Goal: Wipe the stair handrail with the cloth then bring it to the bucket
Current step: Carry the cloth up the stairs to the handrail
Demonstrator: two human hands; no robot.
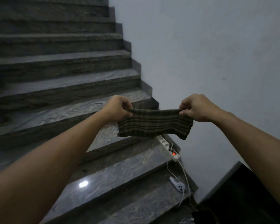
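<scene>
Cloth [154,123] hangs stretched between the two hands, a dark striped piece folded into a wide band, held out in the air above the stairs [63,75]. The left hand [118,109] pinches the cloth's upper left corner between thumb and curled fingers; the right hand [196,109] pinches the upper right corner the same way, and the loose lower edge droops beneath both. Below the right hand, a white power strip [170,148] with a lit red switch lies on a step against the grey wall [217,54]. Nearer the person and under the right forearm, a small white object [177,185] rests on a lower step beside thin white cables [185,173].
</scene>
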